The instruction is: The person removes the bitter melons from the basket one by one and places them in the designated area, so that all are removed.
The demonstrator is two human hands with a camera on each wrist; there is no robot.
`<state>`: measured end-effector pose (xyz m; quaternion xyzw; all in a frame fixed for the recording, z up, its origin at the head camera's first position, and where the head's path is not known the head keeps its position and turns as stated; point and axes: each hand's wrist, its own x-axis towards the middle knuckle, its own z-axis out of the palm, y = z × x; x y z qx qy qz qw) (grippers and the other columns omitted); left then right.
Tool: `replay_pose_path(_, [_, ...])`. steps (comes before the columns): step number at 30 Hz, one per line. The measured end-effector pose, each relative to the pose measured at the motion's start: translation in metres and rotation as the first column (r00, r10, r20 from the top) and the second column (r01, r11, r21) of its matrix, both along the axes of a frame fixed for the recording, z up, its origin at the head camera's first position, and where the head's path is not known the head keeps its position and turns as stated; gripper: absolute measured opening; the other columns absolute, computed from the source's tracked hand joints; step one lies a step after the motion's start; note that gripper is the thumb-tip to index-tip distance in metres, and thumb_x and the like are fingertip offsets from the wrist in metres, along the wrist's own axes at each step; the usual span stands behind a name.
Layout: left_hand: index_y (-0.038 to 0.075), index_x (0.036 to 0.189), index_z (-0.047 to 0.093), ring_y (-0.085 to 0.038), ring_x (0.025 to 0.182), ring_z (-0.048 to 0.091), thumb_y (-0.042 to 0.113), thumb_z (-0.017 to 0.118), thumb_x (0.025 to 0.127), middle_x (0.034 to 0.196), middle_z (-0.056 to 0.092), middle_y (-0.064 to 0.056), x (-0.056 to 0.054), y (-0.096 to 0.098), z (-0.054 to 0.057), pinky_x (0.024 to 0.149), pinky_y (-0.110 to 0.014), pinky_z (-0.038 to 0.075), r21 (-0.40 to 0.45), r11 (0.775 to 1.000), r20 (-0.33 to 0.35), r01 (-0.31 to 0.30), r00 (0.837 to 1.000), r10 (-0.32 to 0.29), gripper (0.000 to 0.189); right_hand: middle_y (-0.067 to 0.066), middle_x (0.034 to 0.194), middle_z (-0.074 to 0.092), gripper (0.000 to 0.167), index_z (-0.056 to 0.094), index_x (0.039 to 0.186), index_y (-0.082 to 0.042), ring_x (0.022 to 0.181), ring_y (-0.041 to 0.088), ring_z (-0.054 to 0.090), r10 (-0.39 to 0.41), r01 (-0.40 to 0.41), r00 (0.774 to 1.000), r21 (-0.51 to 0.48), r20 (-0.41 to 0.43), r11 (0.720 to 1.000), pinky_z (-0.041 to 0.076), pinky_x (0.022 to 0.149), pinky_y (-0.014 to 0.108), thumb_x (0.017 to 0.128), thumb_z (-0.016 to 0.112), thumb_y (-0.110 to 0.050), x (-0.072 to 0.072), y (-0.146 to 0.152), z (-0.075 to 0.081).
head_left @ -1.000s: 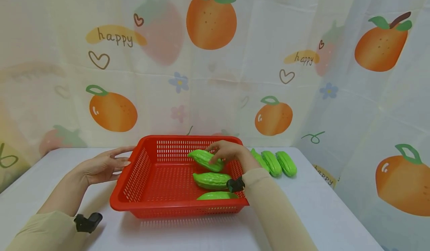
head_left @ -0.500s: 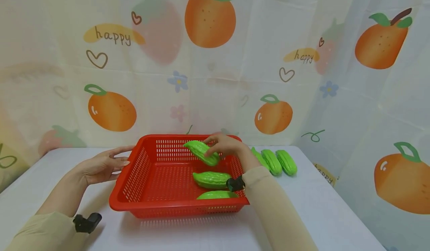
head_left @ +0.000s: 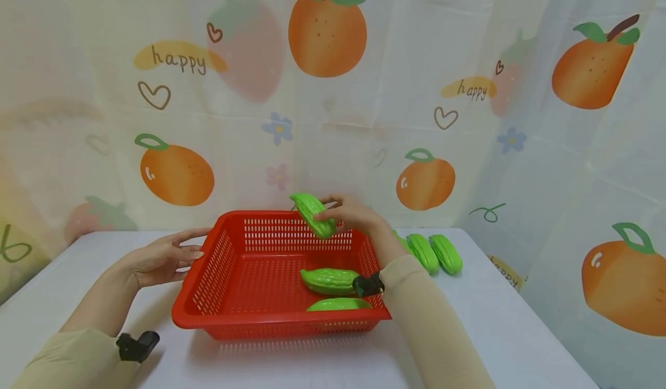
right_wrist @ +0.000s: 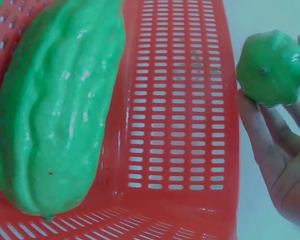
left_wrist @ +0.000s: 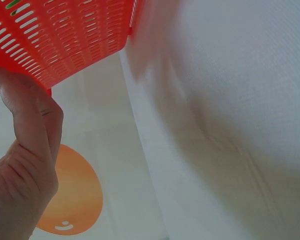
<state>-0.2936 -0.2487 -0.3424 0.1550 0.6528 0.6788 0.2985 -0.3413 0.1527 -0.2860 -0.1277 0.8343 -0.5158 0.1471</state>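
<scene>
Gourd (right_wrist: 271,69) held in right grip (head_left: 351,212), end-on only at right wrist view's upper right; relaxed left grip (head_left: 161,260) touches basket edge (head_left: 185,296).

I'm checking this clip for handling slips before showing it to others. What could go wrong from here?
The green gourd might slip: the right hand grips it near one end, leaving the other jutting out free. If dropped, it could strike the far rim of the red basket, which it overlaps in the head view. The basket might also shift if bumped, since the left hand touches it at one side only.
</scene>
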Motion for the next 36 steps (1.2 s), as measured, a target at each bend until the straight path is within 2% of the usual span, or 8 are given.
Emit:
replay_pose_path(7, [0.041, 0.126, 0.052, -0.012, 0.101, 0.070, 0.013, 0.047, 0.102, 0.115, 0.072, 0.010, -0.002, -0.001, -0.003, 0.089, -0.033, 0.059, 0.024, 1.000, -0.006, 0.013, 1.000, -0.013, 0.038, 0.021, 0.138, 0.052, 0.055, 0.049, 0.141, -0.008, 0.100, 0.024, 0.065, -0.063, 0.063, 0.998, -0.056, -0.001, 0.996, 0.061, 0.084, 0.040, 0.090, 0.070, -0.019, 0.000, 0.007, 0.007])
replay_pose_path(15, [0.043, 0.125, 0.051, -0.012, 0.102, 0.069, 0.013, 0.048, 0.102, 0.115, 0.072, 0.012, -0.005, -0.002, -0.005, 0.089, -0.033, 0.059, -0.013, 1.000, -0.018, -0.013, 1.000, 0.013, 0.038, 0.018, 0.137, 0.053, 0.059, 0.046, 0.142, -0.011, 0.100, 0.026, 0.066, -0.113, 0.109, 0.993, -0.073, -0.039, 0.991, 0.059, 0.089, 0.041, 0.090, 0.070, -0.024, 0.002, 0.016, 0.018])
replay_pose_path(23, [0.043, 0.125, 0.053, -0.012, 0.103, 0.069, 0.014, 0.048, 0.102, 0.116, 0.072, 0.011, -0.004, -0.001, -0.004, 0.090, -0.034, 0.059, -0.002, 1.000, -0.015, -0.002, 1.000, 0.002, 0.037, 0.018, 0.132, 0.052, 0.057, 0.046, 0.141, -0.008, 0.089, 0.020, 0.068, -0.129, 0.123, 0.991, -0.150, -0.028, 0.981, 0.060, 0.075, 0.030, 0.091, 0.069, -0.021, 0.011, 0.021, 0.030])
replay_pose_path(29, [0.043, 0.125, 0.052, -0.011, 0.103, 0.069, 0.015, 0.049, 0.102, 0.115, 0.072, 0.013, -0.002, 0.000, -0.002, 0.091, -0.033, 0.059, -0.019, 1.000, -0.014, -0.010, 1.000, 0.010, 0.037, 0.016, 0.130, 0.056, 0.060, 0.042, 0.145, -0.011, 0.098, 0.023, 0.068, -0.154, 0.148, 0.988, -0.165, -0.027, 0.975, 0.061, 0.081, 0.032, 0.091, 0.068, -0.023, 0.021, 0.025, 0.039])
replay_pose_path(36, [0.042, 0.128, 0.051, -0.011, 0.103, 0.068, 0.015, 0.050, 0.101, 0.115, 0.072, 0.013, 0.000, 0.001, -0.003, 0.092, -0.033, 0.058, -0.022, 1.000, -0.022, -0.012, 1.000, 0.011, 0.038, 0.015, 0.134, 0.056, 0.062, 0.041, 0.146, -0.014, 0.110, 0.029, 0.066, -0.158, 0.145, 0.984, -0.155, -0.079, 0.977, 0.060, 0.085, 0.033, 0.091, 0.068, -0.025, 0.029, 0.032, 0.044])
